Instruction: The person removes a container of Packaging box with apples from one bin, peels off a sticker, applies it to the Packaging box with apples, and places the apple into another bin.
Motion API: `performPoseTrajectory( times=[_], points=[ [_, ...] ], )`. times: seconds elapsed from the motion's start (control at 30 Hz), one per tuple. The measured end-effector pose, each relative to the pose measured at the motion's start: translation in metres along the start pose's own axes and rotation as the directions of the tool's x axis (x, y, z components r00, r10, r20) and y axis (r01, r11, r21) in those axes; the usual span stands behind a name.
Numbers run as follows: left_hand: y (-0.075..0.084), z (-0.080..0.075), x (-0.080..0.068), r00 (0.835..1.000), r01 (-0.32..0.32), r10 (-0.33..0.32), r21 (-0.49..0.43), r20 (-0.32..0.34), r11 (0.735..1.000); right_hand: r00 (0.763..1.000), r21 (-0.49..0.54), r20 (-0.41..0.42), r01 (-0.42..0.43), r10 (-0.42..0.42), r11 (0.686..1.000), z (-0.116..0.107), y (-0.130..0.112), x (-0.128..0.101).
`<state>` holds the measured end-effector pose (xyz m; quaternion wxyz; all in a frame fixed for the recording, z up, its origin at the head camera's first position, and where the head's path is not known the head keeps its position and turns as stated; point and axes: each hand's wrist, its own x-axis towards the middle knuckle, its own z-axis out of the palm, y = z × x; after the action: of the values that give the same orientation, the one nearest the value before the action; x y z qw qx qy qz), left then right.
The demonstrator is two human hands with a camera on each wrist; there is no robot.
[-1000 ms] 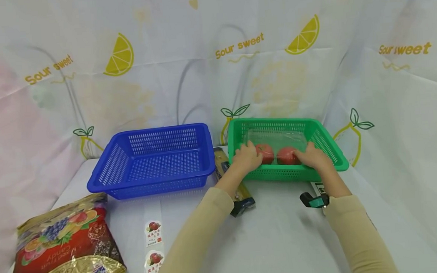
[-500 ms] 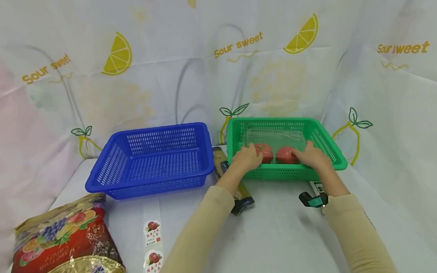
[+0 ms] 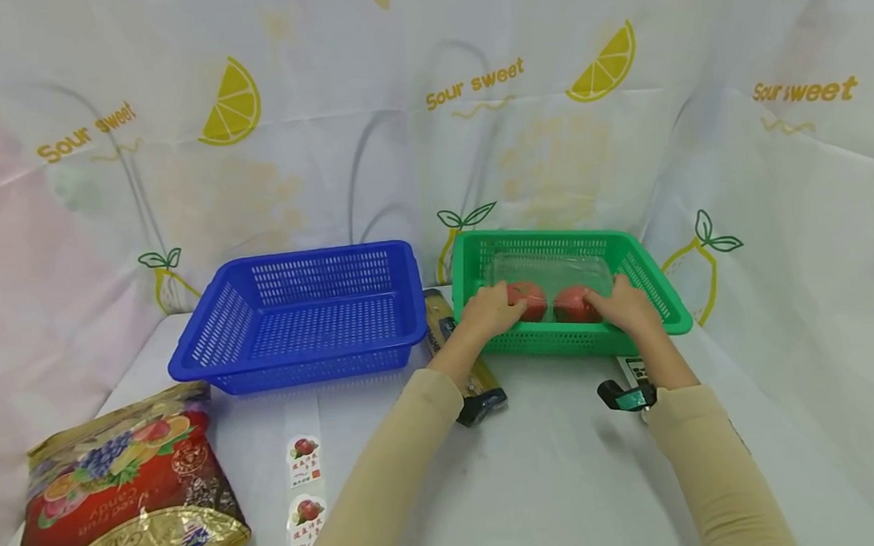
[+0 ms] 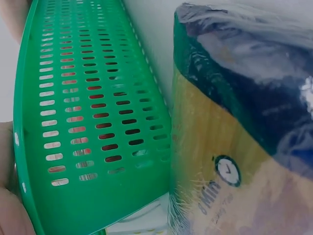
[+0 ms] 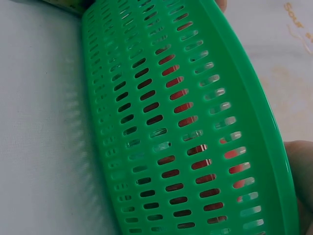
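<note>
A clear plastic box with red apples in it lies inside the green basket. My left hand reaches over the basket's front rim and grips the box's left end, thumb towards the apples. At the opposite end my right hand holds the box, its thumb bent inward over the near side. Both wrist views look at the perforated outside of the basket, with red showing through the slots. There, only parts of the left hand and right hand appear beyond the rim.
A spaghetti pack lies left of the green basket, partly under my left forearm. The blue basket stands further left. In front are a candy bag and a strip of apple stickers. A small card lies near my right wrist.
The head view has tilted slightly, so everything sits a little higher in it. Both hands stay at the ends of the box, with only small shifts of the fingers.
</note>
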<state>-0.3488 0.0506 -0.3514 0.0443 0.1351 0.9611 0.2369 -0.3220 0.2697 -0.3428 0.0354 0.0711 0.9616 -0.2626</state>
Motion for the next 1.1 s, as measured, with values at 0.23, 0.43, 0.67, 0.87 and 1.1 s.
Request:
performPoseTrajectory(
  times=[0.23,0.43,0.67,0.87,1.1],
  points=[
    [-0.001,0.000,-0.002,0.999,-0.022,0.022,-0.015,-0.034,1.000,0.999,0.035,-0.051,0.016,-0.014,0.999,-0.001,0.000,-0.001],
    [-0.001,0.000,-0.003,0.997,-0.055,0.053,-0.039,-0.061,0.998,0.996,0.081,-0.092,0.017,-0.010,0.997,-0.002,0.003,0.000],
    [-0.003,-0.002,-0.005,0.987,-0.109,0.092,-0.128,-0.129,0.986,0.994,0.123,-0.106,0.004,0.009,0.992,-0.005,0.002,-0.003],
    [-0.001,-0.009,-0.009,0.987,-0.099,0.073,-0.177,-0.146,0.979,0.995,0.189,-0.102,-0.003,0.022,0.982,-0.007,-0.001,-0.009],
    [0.000,-0.025,-0.010,0.989,-0.071,0.046,-0.177,-0.144,0.982,0.992,0.257,-0.128,0.042,-0.010,0.966,-0.011,-0.006,-0.015]
  ],
)
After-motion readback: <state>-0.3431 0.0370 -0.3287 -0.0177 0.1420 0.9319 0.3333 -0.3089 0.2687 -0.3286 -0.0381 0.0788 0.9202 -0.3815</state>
